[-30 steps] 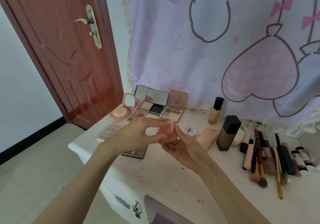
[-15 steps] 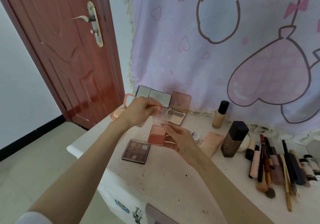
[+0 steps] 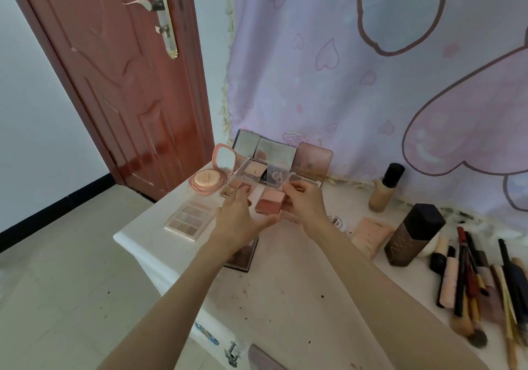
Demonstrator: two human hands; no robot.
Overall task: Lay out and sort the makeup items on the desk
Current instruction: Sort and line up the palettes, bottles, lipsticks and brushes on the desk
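I hold a small blush palette [image 3: 270, 202] with two pink-red pans over the back left of the white desk [image 3: 285, 298]. Its clear lid [image 3: 275, 177], marked with a heart, stands open and upright. My left hand [image 3: 243, 221] cups the palette from below and the left, and my right hand [image 3: 305, 206] pinches its right edge. Just behind stand open palettes with mirrors [image 3: 265, 152]. A pink compact [image 3: 208, 181] lies open to the left. A pale eyeshadow palette [image 3: 190, 221] lies near the desk's left corner, and a dark palette [image 3: 243, 255] is partly hidden under my left wrist.
To the right stand a foundation bottle [image 3: 383, 192], a dark brown bottle [image 3: 411, 235], a pink tube [image 3: 371, 234] and a white jar [image 3: 337, 221]. Several brushes and pencils [image 3: 485, 284] lie in a row at the far right. A curtain hangs behind, and a red door is on the left.
The palette went from shut in my hands to open. Both hands carried it away from me toward the back row of palettes.
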